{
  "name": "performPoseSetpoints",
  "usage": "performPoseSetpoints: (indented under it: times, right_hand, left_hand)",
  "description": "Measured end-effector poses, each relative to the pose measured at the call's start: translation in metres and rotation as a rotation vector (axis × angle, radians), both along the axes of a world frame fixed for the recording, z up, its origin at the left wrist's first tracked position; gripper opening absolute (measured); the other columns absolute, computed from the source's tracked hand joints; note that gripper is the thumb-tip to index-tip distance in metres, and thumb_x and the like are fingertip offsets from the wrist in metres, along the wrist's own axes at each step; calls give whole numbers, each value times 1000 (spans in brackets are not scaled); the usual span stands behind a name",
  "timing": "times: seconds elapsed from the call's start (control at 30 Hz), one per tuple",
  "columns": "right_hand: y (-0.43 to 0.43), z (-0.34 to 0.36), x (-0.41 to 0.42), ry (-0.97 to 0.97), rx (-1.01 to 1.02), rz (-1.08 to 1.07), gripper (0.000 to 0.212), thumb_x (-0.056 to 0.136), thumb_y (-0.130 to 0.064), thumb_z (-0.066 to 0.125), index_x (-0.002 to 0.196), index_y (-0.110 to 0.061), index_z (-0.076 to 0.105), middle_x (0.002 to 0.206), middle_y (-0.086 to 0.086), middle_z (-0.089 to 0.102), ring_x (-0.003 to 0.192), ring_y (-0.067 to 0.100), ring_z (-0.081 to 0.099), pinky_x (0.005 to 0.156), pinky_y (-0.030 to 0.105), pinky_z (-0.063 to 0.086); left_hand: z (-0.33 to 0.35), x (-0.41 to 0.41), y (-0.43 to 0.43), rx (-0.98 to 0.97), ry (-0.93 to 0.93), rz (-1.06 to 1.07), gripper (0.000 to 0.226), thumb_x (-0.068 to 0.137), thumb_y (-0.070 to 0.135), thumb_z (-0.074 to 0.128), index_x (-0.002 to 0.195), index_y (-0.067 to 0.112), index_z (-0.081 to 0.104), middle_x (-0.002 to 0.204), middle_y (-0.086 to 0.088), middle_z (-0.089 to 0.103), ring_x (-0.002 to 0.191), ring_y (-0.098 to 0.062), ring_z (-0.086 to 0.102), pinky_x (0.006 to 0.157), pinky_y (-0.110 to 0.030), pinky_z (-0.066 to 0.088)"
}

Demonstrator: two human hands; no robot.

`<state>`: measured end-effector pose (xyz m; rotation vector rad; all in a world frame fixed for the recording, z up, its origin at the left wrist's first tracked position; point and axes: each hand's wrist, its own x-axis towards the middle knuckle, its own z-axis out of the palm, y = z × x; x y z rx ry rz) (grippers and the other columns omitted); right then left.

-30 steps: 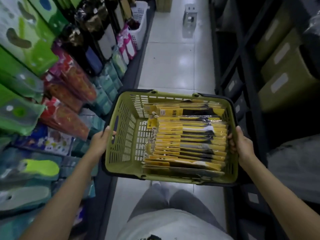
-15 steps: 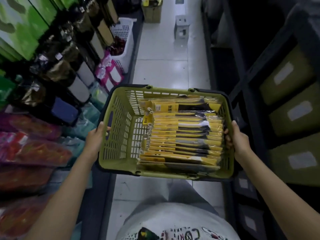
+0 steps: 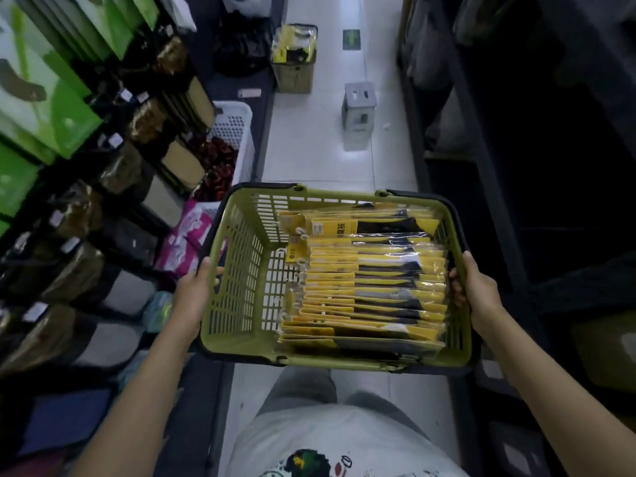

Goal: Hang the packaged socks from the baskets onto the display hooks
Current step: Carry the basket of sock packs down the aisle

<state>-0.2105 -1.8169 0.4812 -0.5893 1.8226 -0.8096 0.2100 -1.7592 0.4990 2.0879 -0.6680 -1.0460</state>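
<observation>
I carry a green plastic basket [image 3: 241,270] in front of me at waist height. A row of several yellow-and-black packaged socks [image 3: 368,280] stands in its right half, their clear hook tabs pointing left. My left hand [image 3: 192,297] grips the basket's left rim, thumb over the edge. My right hand [image 3: 478,290] grips the right rim, fingers curled inside against the packs. Display hooks on the left wall hold packaged goods [image 3: 113,187]; their hooks are blurred.
A narrow tiled aisle runs ahead. A white basket [image 3: 237,125] with red items stands on the left floor, a grey step stool [image 3: 358,105] mid-aisle, a small crate [image 3: 294,60] with more sock packs farther on. Dark shelving [image 3: 516,166] lines the right.
I have walked forward along the aisle with the basket; the left-hand display has slid past and the stool and far crate are closer. Both hands keep the same grip.
</observation>
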Motion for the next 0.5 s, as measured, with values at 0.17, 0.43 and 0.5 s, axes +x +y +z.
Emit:
performPoseSetpoints:
  times: [0.17, 0.43, 0.5]
  right_hand:
    - [-134, 13, 20, 13, -15, -49, 47, 93, -56, 44, 68, -18, 57, 54, -2, 48, 47, 12, 44, 50, 26, 38]
    - [-383, -3, 18, 27, -13, -33, 49, 92, -58, 45, 67, -17, 58, 54, 0, 47, 47, 15, 43, 49, 28, 37]
    - [-447, 0, 17, 42, -7, -3, 49, 92, -57, 46, 66, -18, 58, 53, 0, 48, 46, 14, 43, 48, 28, 37]
  left_hand:
    - [18, 19, -159, -15, -20, -43, 49, 97, 48, 38, 97, 12, 71, 93, -11, 69, 92, -33, 64, 84, -43, 51]
    - [0, 12, -392, -23, -14, -10, 47, 99, 44, 36, 102, 11, 69, 104, -10, 62, 93, -25, 58, 89, -39, 46]
    - [-2, 7, -440, -21, -30, 28, 47, 100, 43, 36, 102, 11, 69, 101, -6, 59, 84, -16, 54, 81, -32, 40]
